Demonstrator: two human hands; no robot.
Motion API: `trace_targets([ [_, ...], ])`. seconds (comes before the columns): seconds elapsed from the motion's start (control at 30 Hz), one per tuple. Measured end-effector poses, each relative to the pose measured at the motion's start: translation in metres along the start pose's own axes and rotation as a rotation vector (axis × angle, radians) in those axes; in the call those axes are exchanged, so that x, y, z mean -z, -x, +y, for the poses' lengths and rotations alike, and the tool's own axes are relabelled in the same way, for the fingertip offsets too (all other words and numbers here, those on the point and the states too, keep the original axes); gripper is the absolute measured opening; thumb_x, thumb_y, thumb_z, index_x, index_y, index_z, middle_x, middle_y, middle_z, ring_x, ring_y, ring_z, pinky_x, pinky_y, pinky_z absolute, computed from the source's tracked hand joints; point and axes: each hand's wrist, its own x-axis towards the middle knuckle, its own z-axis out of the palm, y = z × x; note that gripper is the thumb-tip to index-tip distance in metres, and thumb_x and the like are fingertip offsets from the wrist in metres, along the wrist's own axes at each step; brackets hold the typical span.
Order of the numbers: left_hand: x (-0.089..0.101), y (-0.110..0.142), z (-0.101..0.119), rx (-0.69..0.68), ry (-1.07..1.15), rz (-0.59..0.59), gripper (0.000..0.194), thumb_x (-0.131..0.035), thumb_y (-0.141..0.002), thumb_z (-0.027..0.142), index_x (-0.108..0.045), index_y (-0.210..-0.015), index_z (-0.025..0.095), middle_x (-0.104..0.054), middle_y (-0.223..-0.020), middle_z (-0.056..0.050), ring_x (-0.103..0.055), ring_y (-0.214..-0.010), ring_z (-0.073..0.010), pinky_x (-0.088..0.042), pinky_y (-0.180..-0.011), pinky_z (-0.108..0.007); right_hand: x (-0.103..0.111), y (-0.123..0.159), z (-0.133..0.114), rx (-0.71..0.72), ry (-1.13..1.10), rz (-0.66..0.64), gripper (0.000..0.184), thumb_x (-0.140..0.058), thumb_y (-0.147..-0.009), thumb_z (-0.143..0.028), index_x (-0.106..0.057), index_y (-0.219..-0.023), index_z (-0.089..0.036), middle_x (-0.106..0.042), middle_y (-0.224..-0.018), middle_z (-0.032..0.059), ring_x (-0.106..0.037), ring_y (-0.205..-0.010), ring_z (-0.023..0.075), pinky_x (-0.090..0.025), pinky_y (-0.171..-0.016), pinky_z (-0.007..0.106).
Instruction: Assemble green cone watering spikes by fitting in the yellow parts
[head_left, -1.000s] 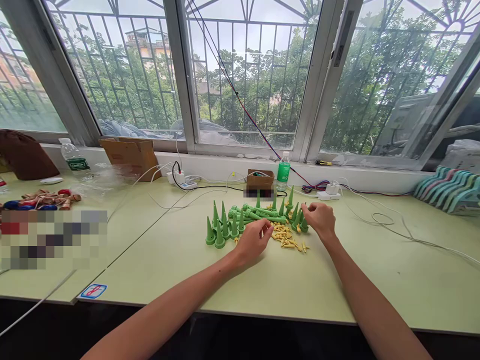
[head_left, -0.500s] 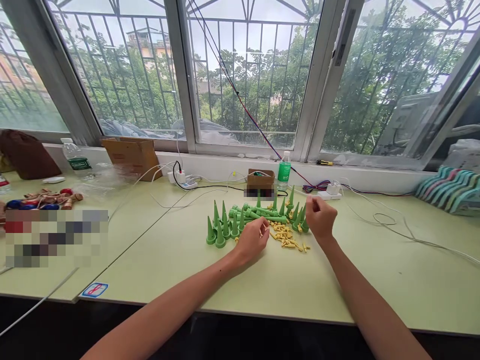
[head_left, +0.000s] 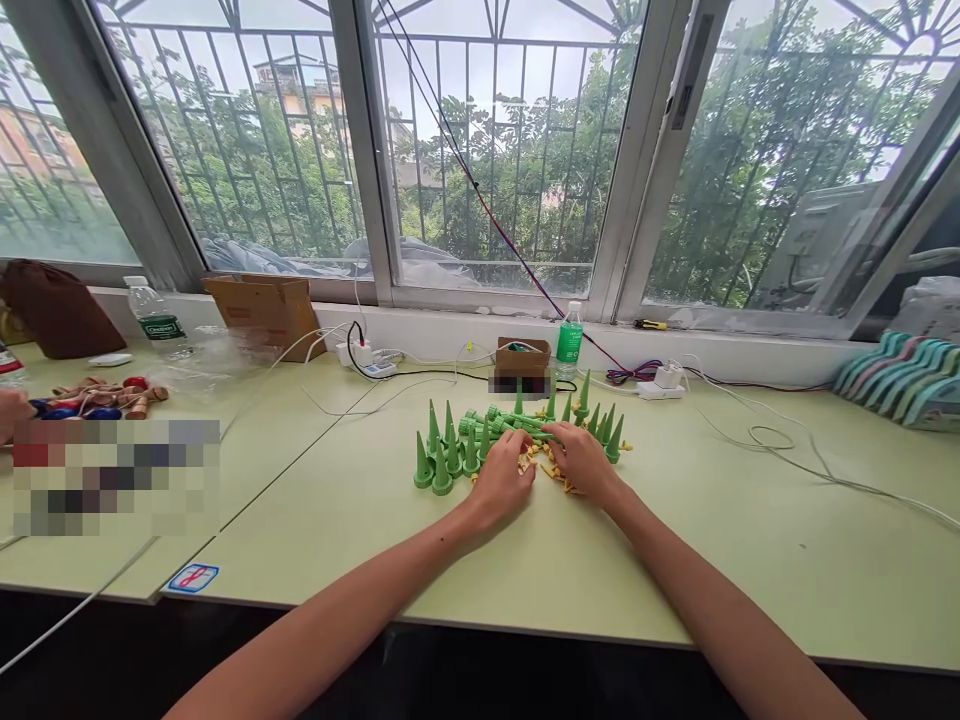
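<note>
Several green plastic cones (head_left: 442,462) stand upright on the pale green table (head_left: 465,560), with more cones (head_left: 606,425) behind and green tubes (head_left: 499,424) lying between them. Small yellow pieces (head_left: 536,452) lie scattered in the middle. My left hand (head_left: 501,480) rests by the yellow pieces with its fingers curled. My right hand (head_left: 581,462) lies over the yellow pile right beside it, fingers bent down onto the pieces. Whatever either hand holds is hidden under the fingers.
A small cardboard box (head_left: 521,358) and a green-labelled bottle (head_left: 568,341) stand behind the pile, with a power strip (head_left: 365,359) and cables (head_left: 765,437). A larger box (head_left: 262,312) and water bottle (head_left: 157,322) are at the left. Another person's hand (head_left: 11,410) shows at the far left.
My right hand came down from above the right-hand cones and moved left onto the yellow pieces, beside my left hand. The left hand barely shifted.
</note>
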Motion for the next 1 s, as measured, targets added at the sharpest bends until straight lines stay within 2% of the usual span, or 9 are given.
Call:
trace_targets([
  [0.1, -0.0001, 0.0006, 0.0005, -0.019, 0.001, -0.035, 0.016, -0.054, -0.076, 0.011, -0.058, -0.090, 0.017, -0.061, -0.089, -0.006, -0.056, -0.079, -0.0188, -0.044, -0.070, -0.031, -0.0025, -0.0002, 0.0030, -0.023, 0.042, -0.043, 0.034, -0.047, -0.089, -0.013, -0.063, -0.118, -0.021, -0.065, -0.119, 0.0054, -0.062, -0.103, 0.0195, -0.045, -0.085, 0.027],
  [0.33, -0.0009, 0.0029, 0.0024, -0.047, 0.018, -0.098, 0.012, -0.053, -0.079, 0.015, -0.059, -0.090, 0.017, -0.063, -0.081, -0.005, -0.057, -0.071, -0.0168, -0.042, -0.065, -0.028, -0.0070, -0.0001, 0.0027, -0.036, 0.105, -0.079, 0.037, -0.046, -0.089, -0.014, -0.061, -0.121, -0.023, -0.064, -0.120, 0.0058, -0.062, -0.100, 0.0203, -0.046, -0.074, 0.026],
  [0.73, -0.0004, 0.0022, 0.0047, -0.061, 0.007, -0.120, 0.012, -0.053, -0.078, 0.014, -0.059, -0.088, 0.017, -0.064, -0.081, -0.005, -0.058, -0.071, -0.0173, -0.042, -0.066, -0.029, -0.0067, -0.0013, -0.0015, -0.069, 0.240, -0.114, 0.033, -0.046, -0.091, -0.014, -0.061, -0.119, -0.024, -0.060, -0.115, 0.0082, -0.064, -0.086, 0.0191, -0.039, -0.060, 0.023],
  [1.0, -0.0012, 0.0030, 0.0041, -0.069, 0.004, -0.117, 0.009, -0.054, -0.078, 0.015, -0.057, -0.087, 0.017, -0.063, -0.080, -0.004, -0.057, -0.070, -0.0171, -0.042, -0.066, -0.029, -0.0025, -0.0004, -0.0063, -0.067, 0.330, -0.161, 0.039, -0.050, -0.083, -0.007, -0.059, -0.117, -0.025, -0.054, -0.117, 0.0074, -0.063, -0.076, 0.0162, -0.034, -0.056, 0.023],
])
